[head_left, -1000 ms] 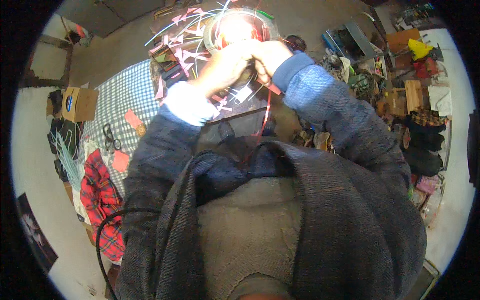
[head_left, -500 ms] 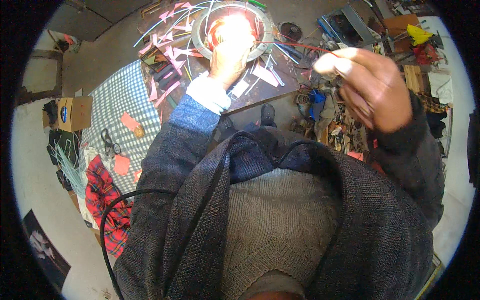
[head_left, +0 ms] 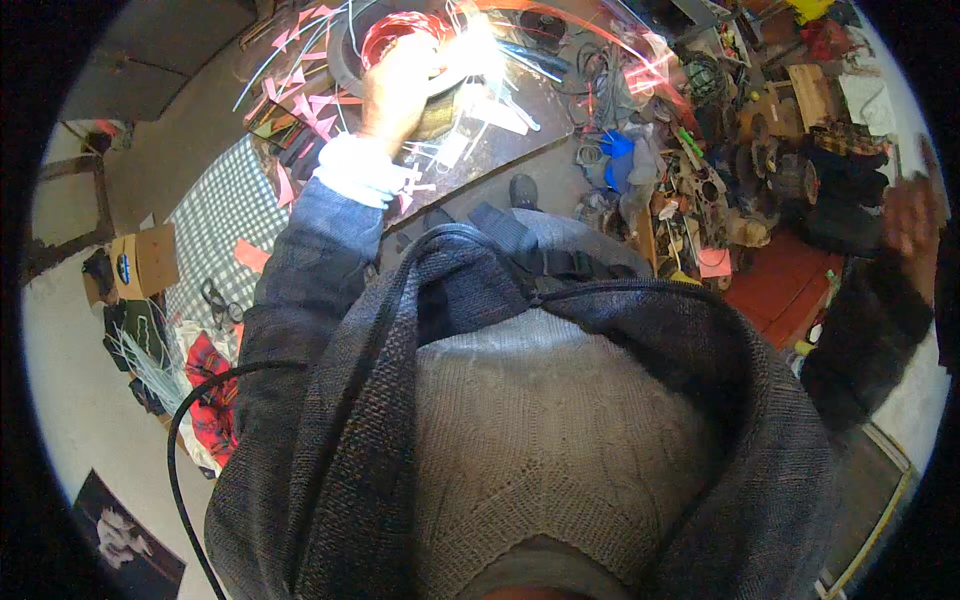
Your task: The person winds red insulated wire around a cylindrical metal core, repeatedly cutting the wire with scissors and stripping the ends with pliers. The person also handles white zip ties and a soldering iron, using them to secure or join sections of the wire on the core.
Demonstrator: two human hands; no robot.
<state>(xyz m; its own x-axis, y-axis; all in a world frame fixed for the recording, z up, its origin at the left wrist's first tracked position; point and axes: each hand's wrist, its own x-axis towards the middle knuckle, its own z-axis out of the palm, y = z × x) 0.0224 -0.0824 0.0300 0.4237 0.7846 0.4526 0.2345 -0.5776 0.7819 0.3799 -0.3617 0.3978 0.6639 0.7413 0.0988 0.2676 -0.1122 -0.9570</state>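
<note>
On the table stands a round metal motor stator (head_left: pixel 343 50) with a coil of red winding wire (head_left: pixel 392 30) inside it. My left hand (head_left: pixel 392 95) reaches into the ring against this coil; its fingertips are lost in strong glare. A thin red wire (head_left: pixel 600 35), blurred by movement, arcs from the stator side out over the table's right edge. Far out to the right is my right hand (head_left: pixel 912 225), smeared by motion and partly dark, so its fingers and anything in them cannot be made out.
Pink paper pieces (head_left: pixel 300 105) and thin pale tubes lie around the stator on the dark table (head_left: pixel 500 165). A checked cloth (head_left: pixel 215 215) is at left. Wire, tools and metal parts (head_left: pixel 690 190) crowd the right, beside a red-brown board (head_left: pixel 785 285).
My right hand has swung far out to the right and lower. The red wire now sweeps in a wide blurred arc. My left hand stays at the stator while the view has shifted.
</note>
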